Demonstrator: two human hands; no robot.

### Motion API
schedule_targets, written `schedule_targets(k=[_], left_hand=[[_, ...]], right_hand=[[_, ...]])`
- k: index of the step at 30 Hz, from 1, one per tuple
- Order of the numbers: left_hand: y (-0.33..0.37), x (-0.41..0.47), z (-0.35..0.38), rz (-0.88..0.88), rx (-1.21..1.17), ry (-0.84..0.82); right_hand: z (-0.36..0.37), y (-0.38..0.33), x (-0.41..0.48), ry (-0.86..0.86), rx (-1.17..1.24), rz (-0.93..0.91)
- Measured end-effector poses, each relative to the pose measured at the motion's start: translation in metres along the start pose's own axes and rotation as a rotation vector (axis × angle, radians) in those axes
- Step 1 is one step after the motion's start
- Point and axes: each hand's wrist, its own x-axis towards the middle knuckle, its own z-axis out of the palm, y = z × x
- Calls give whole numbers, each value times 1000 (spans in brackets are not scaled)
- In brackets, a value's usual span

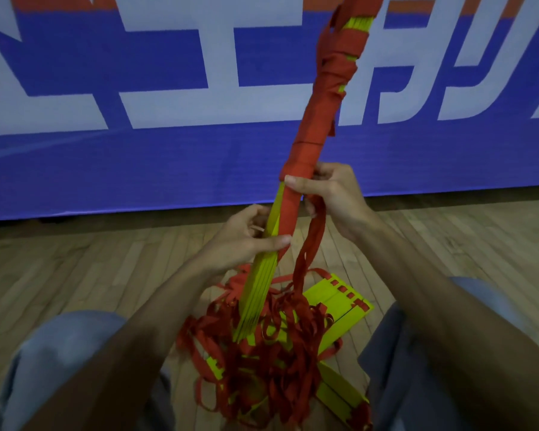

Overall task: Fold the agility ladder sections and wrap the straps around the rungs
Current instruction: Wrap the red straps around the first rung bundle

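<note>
A bundle of stacked yellow rungs (260, 290) stands tilted up and to the right, its upper length wound in red strap (316, 119). My left hand (246, 234) grips the bare yellow part just below the wrapping. My right hand (330, 194) holds the wrapped bundle higher up, thumb across the red winding, with a loose red strap (311, 244) hanging from its fingers. That strap runs down into a tangle of red straps (262, 362) between my knees.
More yellow rungs (339, 309) lie flat on the wooden floor (91, 269) under the tangle. A blue banner with white lettering (168, 157) stands close behind. My knees in blue trousers (59, 346) flank the pile on both sides.
</note>
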Motion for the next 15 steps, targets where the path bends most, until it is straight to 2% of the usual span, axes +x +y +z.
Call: schedule_targets(k=[5,8,11,13,15], left_hand=[[1,0,-8,-2,-270,-210],[-4,2,-2,19,-364,-287],[-8,0,8,14,-491,-444],[-7,-1,11,52,-523,-468],[-5,0,10,106,-473,-410]], right_hand=[[-17,-5,0,-91,114,-31],[-21,-7,-1,-211,309,-55],[-24,-7,0,-291,451,-54],[-26,-6,1,-294,458,-57],[-26,-4,2,-287,418,-42]])
